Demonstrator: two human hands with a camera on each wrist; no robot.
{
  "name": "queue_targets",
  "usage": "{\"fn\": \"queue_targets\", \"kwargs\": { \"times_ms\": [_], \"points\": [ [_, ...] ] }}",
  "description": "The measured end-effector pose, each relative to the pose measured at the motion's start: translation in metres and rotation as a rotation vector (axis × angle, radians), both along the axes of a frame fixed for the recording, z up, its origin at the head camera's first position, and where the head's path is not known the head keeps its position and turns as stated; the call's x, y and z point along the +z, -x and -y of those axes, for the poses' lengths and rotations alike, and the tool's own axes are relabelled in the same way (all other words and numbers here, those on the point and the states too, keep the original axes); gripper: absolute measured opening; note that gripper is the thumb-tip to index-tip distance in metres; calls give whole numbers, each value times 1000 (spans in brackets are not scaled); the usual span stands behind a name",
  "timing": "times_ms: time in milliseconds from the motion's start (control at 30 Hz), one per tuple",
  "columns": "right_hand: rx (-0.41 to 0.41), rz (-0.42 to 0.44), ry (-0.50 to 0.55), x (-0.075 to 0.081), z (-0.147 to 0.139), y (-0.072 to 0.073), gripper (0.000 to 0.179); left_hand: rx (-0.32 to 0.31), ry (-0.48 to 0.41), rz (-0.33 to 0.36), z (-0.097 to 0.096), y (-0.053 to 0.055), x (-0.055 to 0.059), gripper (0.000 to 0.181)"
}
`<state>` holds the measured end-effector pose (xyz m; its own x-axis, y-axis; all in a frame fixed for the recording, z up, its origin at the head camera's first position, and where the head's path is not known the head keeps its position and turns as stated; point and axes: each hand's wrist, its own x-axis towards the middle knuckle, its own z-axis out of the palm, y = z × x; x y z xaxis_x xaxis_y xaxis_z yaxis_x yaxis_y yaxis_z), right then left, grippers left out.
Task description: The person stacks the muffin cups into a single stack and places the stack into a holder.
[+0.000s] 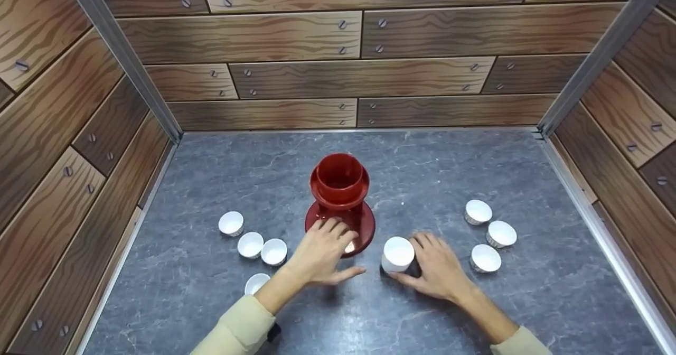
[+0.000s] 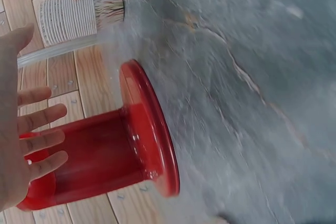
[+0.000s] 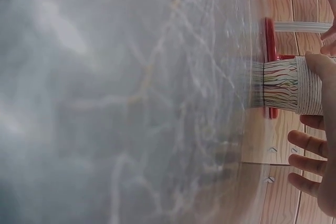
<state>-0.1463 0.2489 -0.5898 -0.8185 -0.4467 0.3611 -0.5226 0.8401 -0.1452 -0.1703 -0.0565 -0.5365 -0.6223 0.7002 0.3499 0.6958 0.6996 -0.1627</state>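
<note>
My right hand (image 1: 435, 268) grips a stack of nested white cups (image 1: 397, 254) between thumb and index finger; its other fingers are spread. In the right wrist view the stack (image 3: 283, 85) shows layered rims and coloured wavy lines on its lowest cup, which stands on or just above the floor. My left hand (image 1: 325, 252) is over the round base of a red stand (image 1: 364, 228), fingers extended and thumb out, holding nothing. A red cup-shaped piece (image 1: 340, 194) sits on top of the stand. From the left wrist view, the left fingers (image 2: 44, 140) appear beside the red column (image 2: 97, 158).
Several single white cups lie on the left, among them one cup (image 1: 231, 223) farthest out and another (image 1: 257, 283) partly behind my left forearm. Three white cups (image 1: 486, 258) stand right of my right hand. Wood-patterned walls (image 1: 296, 77) enclose the grey marbled surface (image 1: 422, 170).
</note>
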Motion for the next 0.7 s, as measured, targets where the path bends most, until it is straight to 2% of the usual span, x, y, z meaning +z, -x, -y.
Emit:
{"fn": "queue_targets", "kwargs": {
  "times_ms": [233, 467, 700],
  "points": [
    [-2, 13, 25, 0, 0, -1, 77, 28, -10, 39, 20, 0, 0, 67],
    [-5, 18, 27, 0, 0, -2, 79, 52, -60, 96, 42, 1, -1, 67],
    [-17, 56, 12, 1, 1, -3, 82, 73, -31, 66, 65, 3, -2, 69]
  ]
}}
